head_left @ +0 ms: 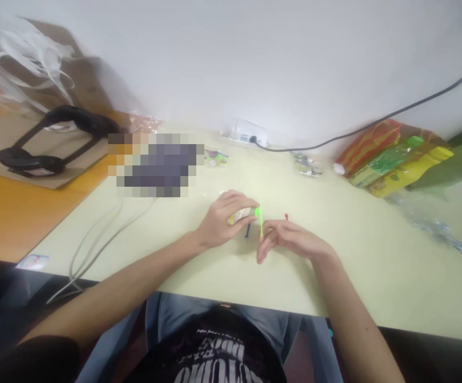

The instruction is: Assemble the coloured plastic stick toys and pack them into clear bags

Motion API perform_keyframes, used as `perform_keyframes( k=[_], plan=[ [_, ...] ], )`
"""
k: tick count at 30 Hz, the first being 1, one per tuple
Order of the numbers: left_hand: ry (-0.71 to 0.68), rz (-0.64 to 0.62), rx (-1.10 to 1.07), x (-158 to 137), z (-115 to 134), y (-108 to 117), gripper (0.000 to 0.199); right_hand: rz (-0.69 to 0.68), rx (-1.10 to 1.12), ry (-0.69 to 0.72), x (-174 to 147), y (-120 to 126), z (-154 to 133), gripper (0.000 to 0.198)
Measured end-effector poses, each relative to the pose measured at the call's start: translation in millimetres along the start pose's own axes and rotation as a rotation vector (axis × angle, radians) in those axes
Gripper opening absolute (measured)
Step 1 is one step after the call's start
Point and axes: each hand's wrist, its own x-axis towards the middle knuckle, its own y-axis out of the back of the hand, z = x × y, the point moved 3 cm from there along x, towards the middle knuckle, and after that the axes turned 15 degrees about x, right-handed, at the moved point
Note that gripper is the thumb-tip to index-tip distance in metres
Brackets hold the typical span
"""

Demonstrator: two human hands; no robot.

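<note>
A bright green plastic piece with a thin stick [261, 221] stands nearly upright between my hands. My left hand [225, 218] pinches its upper part between thumb and fingers. At the stick's lower end are the curled fingertips of my right hand [285, 238], which appear to grip it. Through the gap in my left fingers a white and yellow item [239, 215] shows; whether it is held or lies on the table I cannot tell. Just below my left fingertips is a thin dark blue piece [247, 231]. A small red piece [286, 216] shows just beyond my right hand.
On the pale table [215, 271] lie small plastic packets [306, 165] and clear wrappers [434, 226]. A green bottle [382, 162] and snack bags [398, 173] are at right. A black cable [314, 146] runs to a white socket box [249, 132]. A black frame [55, 141] lies left.
</note>
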Motion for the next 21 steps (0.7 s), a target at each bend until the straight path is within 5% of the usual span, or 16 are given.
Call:
perform_keyframes(
  k=[6, 8, 14, 21],
  plan=[
    [-0.023, -0.135, 0.083, -0.8, 5.2, -8.8, 0.020, 0.423, -0.132, 0.298, -53.0, 55.8, -29.6, 0.052],
    [-0.058, -0.181, 0.143, -2.2, 9.2, -15.3, 0.019, 0.510, -0.228, 0.295, -64.9, 66.2, -34.4, 0.050],
    [-0.103, -0.312, 0.417, -7.8, 14.4, -31.2, 0.015, 0.573, -0.575, 0.054, -63.6, 61.9, -36.5, 0.044],
    [-0.129, -0.372, 0.515, -11.7, 13.2, -35.7, 0.016, 0.497, -0.687, 0.005, -47.5, 62.5, -21.9, 0.037]
  ],
)
